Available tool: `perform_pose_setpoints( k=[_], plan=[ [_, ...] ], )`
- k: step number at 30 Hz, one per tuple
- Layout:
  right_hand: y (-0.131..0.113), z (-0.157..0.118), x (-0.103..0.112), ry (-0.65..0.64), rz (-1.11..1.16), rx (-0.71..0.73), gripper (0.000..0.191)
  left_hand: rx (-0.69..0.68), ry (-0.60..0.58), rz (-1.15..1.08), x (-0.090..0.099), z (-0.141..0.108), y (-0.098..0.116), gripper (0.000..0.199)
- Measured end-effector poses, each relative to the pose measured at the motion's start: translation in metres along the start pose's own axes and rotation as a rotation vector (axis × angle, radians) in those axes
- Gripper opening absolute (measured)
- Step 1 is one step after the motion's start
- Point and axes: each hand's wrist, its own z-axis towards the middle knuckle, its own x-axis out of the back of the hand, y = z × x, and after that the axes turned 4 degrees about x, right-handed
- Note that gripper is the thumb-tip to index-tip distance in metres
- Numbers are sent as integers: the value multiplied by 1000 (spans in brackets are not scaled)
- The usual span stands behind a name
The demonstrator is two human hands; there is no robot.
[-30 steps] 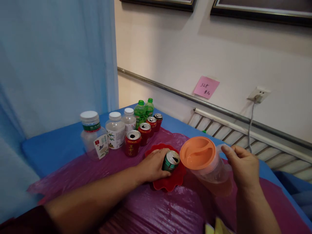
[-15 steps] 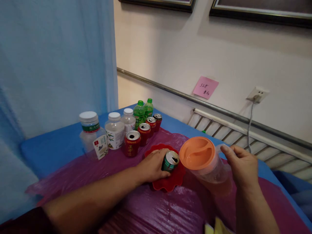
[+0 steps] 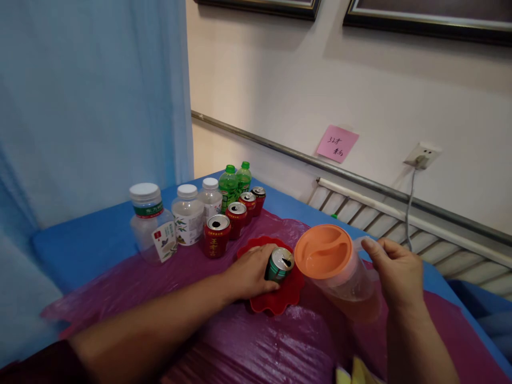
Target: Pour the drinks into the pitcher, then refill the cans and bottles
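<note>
My left hand point(image 3: 253, 271) is wrapped round a green drink can point(image 3: 280, 264), opened at the top, which is in a red scalloped dish point(image 3: 276, 305). In my right hand point(image 3: 398, 269) is the handle of a clear plastic pitcher point(image 3: 352, 296) with an orange lid point(image 3: 324, 250). The pitcher tilts slightly toward the can, its lid close beside the can's rim. Some pale brownish liquid shows low in the pitcher. No stream between pitcher and can can be made out.
Behind the dish runs a row of opened red cans point(image 3: 217, 236). White-capped clear jars point(image 3: 188, 216) and green bottles point(image 3: 229, 186) stand behind them. Purple plastic sheeting point(image 3: 224, 341) covers part of the blue table point(image 3: 60, 240). A radiator point(image 3: 360, 213) lines the wall; something yellow point(image 3: 356, 373) lies at the bottom edge.
</note>
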Motion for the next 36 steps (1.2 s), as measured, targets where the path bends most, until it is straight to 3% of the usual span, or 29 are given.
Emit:
perform_pose_setpoints(
  k=[36],
  plan=[
    [-4,-1,-3,-5,21,-11,50,-6,-2,-16,0,0,0,66]
  ],
)
